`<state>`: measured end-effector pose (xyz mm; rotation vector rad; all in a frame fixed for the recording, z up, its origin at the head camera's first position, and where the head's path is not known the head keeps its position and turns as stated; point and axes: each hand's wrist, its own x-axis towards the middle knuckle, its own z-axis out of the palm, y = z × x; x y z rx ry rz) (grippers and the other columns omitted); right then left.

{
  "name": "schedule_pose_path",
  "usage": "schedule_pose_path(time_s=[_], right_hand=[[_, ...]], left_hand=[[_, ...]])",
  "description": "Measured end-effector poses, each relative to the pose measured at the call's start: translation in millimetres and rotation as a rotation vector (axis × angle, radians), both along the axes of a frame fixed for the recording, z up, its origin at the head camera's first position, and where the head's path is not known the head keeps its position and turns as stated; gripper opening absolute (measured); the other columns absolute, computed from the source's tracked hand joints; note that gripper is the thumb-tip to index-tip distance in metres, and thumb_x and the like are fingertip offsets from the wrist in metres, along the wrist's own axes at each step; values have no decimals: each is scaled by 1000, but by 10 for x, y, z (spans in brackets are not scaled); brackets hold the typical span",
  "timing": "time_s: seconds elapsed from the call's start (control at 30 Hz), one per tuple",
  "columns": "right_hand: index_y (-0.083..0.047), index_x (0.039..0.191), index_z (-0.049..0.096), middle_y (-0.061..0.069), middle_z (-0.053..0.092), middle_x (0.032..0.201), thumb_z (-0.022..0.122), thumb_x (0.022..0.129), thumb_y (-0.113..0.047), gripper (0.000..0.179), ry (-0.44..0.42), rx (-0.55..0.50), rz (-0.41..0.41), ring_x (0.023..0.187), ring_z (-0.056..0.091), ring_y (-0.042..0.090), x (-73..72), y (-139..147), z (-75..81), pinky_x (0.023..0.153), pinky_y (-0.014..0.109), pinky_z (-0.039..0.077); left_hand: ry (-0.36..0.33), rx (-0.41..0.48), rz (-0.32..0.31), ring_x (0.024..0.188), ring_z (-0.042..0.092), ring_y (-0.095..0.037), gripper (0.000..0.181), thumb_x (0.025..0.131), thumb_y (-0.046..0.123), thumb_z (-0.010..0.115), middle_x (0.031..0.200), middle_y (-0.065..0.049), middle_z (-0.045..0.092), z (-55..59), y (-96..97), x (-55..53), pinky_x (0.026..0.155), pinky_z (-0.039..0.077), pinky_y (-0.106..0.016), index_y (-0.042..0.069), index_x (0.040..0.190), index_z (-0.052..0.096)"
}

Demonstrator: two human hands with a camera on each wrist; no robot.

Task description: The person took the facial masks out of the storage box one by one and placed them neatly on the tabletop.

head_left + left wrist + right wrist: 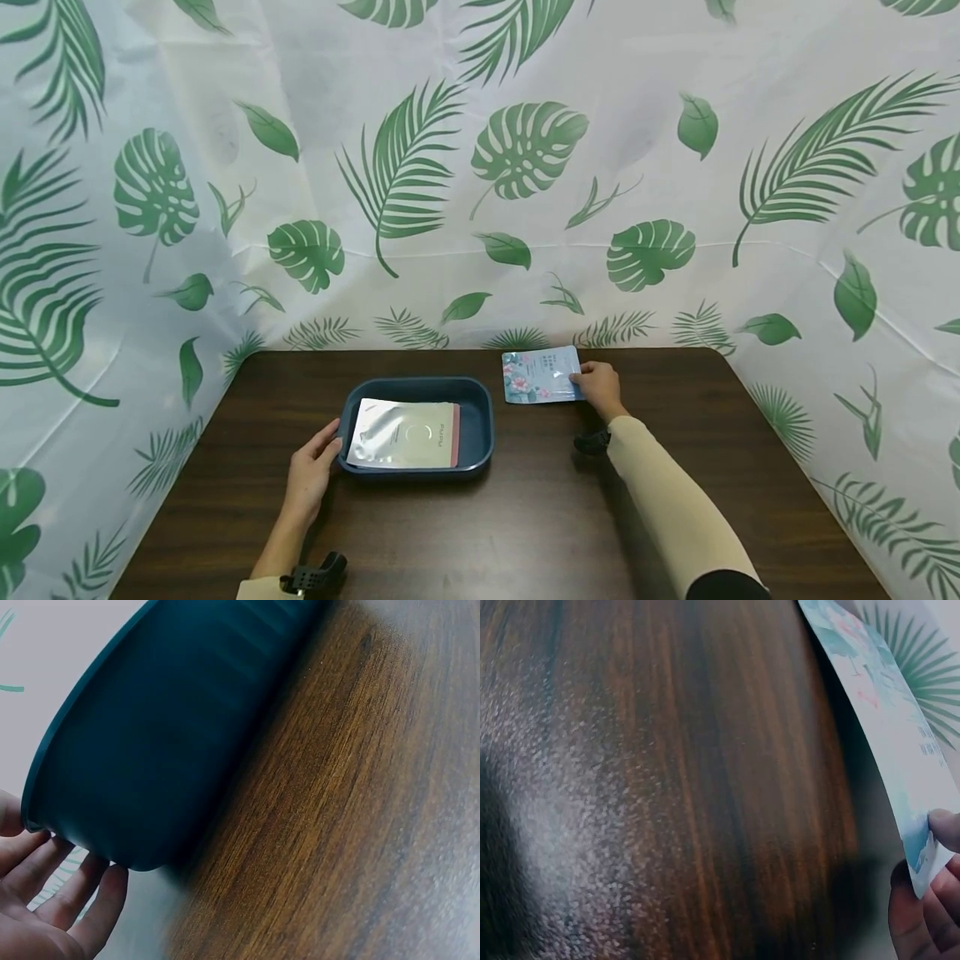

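A dark blue tray (480, 433) stands on the table, and a silvery sheet-mask packet (405, 435) with a pink strip at its right lies inside. My left hand (310, 475) holds the tray's left end. In the left wrist view, its fingers (71, 892) touch the outer wall near the corner, with the thumb up at the rim. Right of the tray, my right hand (600, 388) pinches the right edge of a light blue floral sheet-mask packet (540, 375). The right wrist view has the thumb (945, 829) on the printed face and fingers behind, with the packet raised off the tabletop.
The dark wooden table (540, 517) ends at a back edge close behind the tray and the blue packet. A white leaf-print curtain (420, 183) hangs behind and along both sides. A black wrist device (315, 575) sits on each wrist.
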<state>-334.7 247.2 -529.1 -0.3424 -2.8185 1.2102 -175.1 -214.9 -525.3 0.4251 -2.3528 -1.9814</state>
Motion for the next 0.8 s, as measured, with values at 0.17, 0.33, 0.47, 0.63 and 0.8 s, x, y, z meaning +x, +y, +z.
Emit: schedule_pose_path(time_s=[0.17,0.33,0.47,0.63,0.8], right_hand=[[8,105,69,26,69,107,66,90,-18,30,-14,41,-26,91,62,32,16,-2,24,77,42,49],[6,103,70,24,70,105,66,90,-18,28,-32,51,-49,86,62,31,33,25,19,71,38,48],[5,101,71,23,71,101,65,91,-19,27,-11,51,-53,85,63,32,37,58,26,70,39,49],[4,105,70,22,70,98,63,94,-21,28,-10,6,7,80,63,27,49,51,114,63,33,49],[6,108,69,22,71,98,61,95,-18,28,-21,-54,106,79,67,22,69,-26,233,62,25,51]], left_hand=[[10,11,-4,100,49,11,43,103,12,47,147,-20,47,25,-1,-22,80,45,-5,5,145,45],[8,8,-3,98,48,13,43,103,13,47,146,-20,47,29,5,-24,80,44,-4,6,145,45],[1,8,1,97,48,14,43,103,12,47,146,-20,47,18,7,-9,80,44,-4,5,145,45],[-24,12,-11,123,47,-7,44,103,13,45,151,-18,41,7,2,8,79,40,0,6,147,43],[-26,11,-16,133,39,-21,44,104,13,44,153,-18,40,-11,5,4,78,38,1,6,147,42]])
